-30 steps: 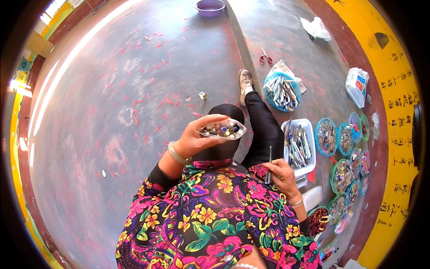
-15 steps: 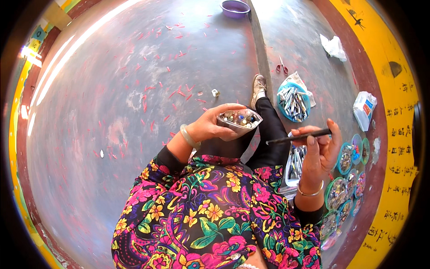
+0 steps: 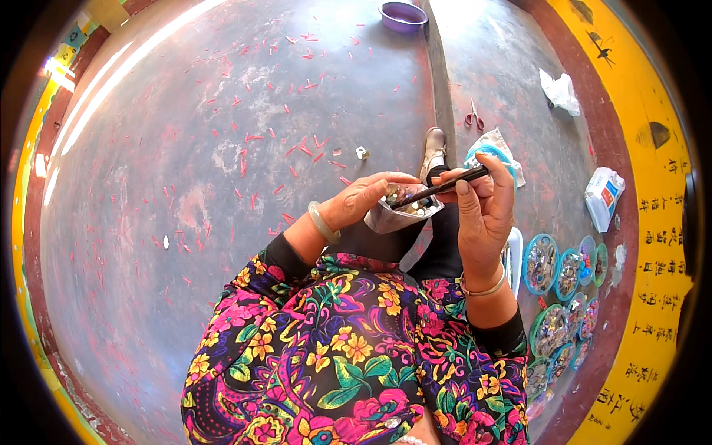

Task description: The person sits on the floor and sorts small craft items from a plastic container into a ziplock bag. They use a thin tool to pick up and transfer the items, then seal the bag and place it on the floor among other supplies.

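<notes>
My left hand (image 3: 354, 205) is closed around a small whitish container (image 3: 397, 221), its mouth squeezed to points at the ends. Small round-ended pieces in mixed colours fill it; their kind is too small to tell. Between thumb and fingers, my right hand (image 3: 483, 222) grips a slim black tapered tool (image 3: 456, 182). The tool slants down to the left, with its thin tip at the container's mouth, among or just above the pieces. Whether the tip touches one cannot be made out.
Several round dishes (image 3: 550, 332) of small pieces stand at my right, beside a white tray (image 3: 514, 256). My right hand partly covers a blue basket (image 3: 489, 152). Farther off lie scissors (image 3: 475, 117), a white bag (image 3: 560, 93), a white pack (image 3: 604, 196) and a purple basin (image 3: 403, 16). Red scraps (image 3: 306, 150) dot the floor.
My right hand has moved left with the black tool, bringing its tip to the container's mouth. The container has shifted slightly right and tilts more. My view has turned a little.
</notes>
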The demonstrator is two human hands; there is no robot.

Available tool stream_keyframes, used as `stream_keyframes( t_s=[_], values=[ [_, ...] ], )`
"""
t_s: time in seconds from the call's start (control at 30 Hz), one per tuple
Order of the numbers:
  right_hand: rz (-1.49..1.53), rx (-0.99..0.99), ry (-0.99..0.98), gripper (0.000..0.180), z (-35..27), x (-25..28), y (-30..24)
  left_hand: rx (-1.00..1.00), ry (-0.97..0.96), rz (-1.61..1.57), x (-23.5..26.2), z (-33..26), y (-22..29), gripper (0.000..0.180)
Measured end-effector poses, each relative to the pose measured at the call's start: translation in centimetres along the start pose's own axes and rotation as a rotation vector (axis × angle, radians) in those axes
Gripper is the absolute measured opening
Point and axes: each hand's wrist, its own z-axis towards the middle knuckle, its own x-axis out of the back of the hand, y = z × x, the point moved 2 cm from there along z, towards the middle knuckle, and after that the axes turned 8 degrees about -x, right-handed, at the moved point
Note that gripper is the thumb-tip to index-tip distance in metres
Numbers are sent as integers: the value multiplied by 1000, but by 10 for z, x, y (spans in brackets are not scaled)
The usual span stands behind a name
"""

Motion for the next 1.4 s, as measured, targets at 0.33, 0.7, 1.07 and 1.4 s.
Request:
stream_keyframes(
  t_s=[0.33, 0.7, 1.07, 1.4],
  values=[
    [-220, 46, 53, 32, -4, 0, -3, -20, 33, 24, -1, 0, -6, 61],
    [-354, 25, -81, 26, -10, -14, 8, -44, 34, 109, -3, 0, 3, 55],
    [-635, 167, -144, 20, -15, -19, 17, -37, 56, 77, -3, 0, 1, 56],
    [-801, 256, -53, 16, -23, -14, 17, -14, 97, -55, -5, 1, 0, 52]
  ],
)
